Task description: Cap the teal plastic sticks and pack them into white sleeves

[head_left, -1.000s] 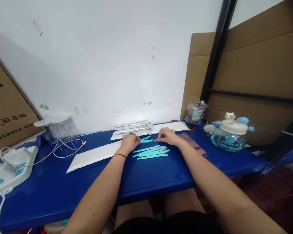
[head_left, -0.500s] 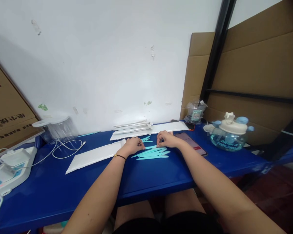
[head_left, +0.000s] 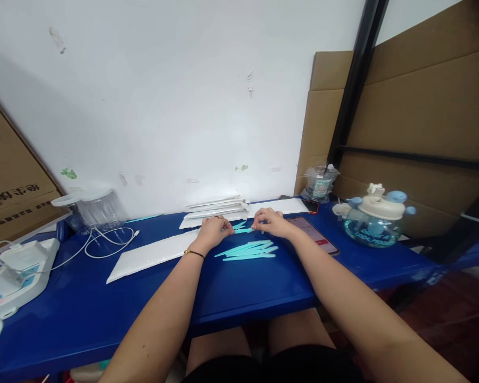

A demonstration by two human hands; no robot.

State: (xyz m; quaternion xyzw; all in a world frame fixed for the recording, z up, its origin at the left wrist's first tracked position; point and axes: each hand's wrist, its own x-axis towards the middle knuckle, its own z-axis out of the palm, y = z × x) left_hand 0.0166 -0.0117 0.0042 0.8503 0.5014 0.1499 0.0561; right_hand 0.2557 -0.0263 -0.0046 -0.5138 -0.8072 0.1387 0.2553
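A slim turquoise stick (head_left: 243, 231) spans the gap between my hands. My left hand (head_left: 214, 234) pinches its left end, and my right hand (head_left: 272, 222) has thumb and fingers closed on its right end. Just behind it, a few more turquoise sticks (head_left: 238, 226) lie on the blue table, partly hidden by my hands. Nearer to me is a loose, fanned pile of turquoise sticks (head_left: 247, 252), which neither hand touches. A long white padded mailer (head_left: 151, 256) lies left of my left hand, one end behind that wrist.
White mailers (head_left: 215, 210) are stacked against the wall. At right are a phone (head_left: 309, 233) and a clear drink bottle (head_left: 377, 221). A power strip (head_left: 27, 282), a cable (head_left: 112, 250) and clear plastic containers (head_left: 98, 207) stand at left. The table (head_left: 259, 295) ends near my lap.
Both hands have moved slightly away from me, off the near pile, carrying a stick to the sticks behind. The near pile now lies uncovered.
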